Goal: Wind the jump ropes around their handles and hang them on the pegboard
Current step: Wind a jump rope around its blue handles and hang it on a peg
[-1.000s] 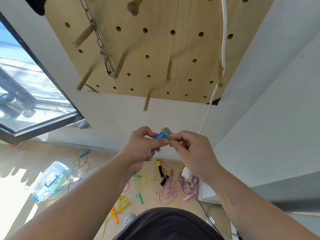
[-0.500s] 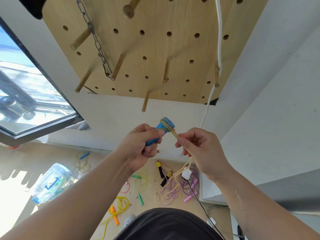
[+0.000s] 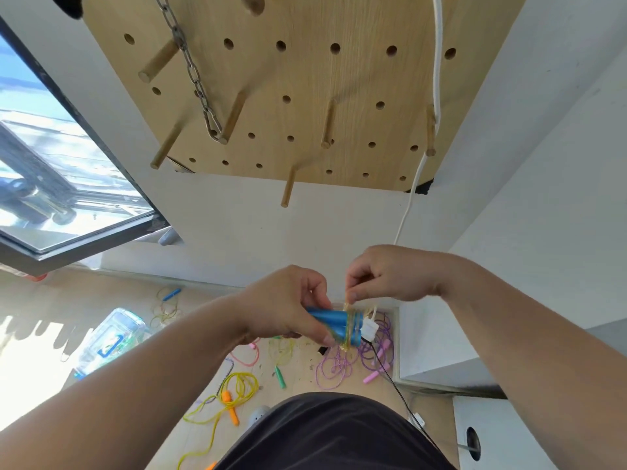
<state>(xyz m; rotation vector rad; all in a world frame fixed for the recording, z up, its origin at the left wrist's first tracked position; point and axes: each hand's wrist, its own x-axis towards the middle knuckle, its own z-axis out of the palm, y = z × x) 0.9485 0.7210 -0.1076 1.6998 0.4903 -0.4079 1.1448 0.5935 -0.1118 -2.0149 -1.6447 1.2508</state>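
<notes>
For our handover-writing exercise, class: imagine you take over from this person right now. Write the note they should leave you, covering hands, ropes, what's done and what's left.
Left hand: grips the blue handles, held together.
Right hand: pinches the yellowish rope just above the handles.
Done: several turns lie round the handles' wide end.
Left: finish winding, then hang the bundle on a free peg of the pegboard. No jump rope shows there.
After that: the loose ropes on the floor, among them the orange-handled yellow rope and the purple rope.
</notes>
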